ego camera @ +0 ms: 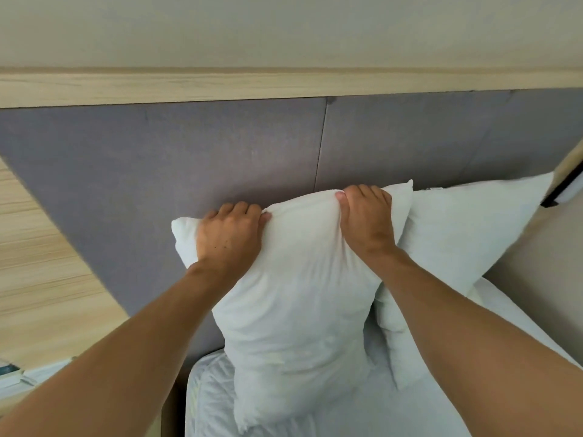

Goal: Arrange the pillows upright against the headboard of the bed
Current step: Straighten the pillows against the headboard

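Left hand and right hand both clench the near pillow's top edge, long axis upright, headboard directly behind it.

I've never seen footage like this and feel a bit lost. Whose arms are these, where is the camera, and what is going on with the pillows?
There is no machine here. A person wears a wide-angle camera on the head, so you look forward and down along their own two bare arms. The left hand and the right hand both grip the top edge of a white pillow, which stands upright on the bed in front of the grey padded headboard. A second white pillow leans upright just to the right, partly behind the first. Pale wood trim runs above the headboard.
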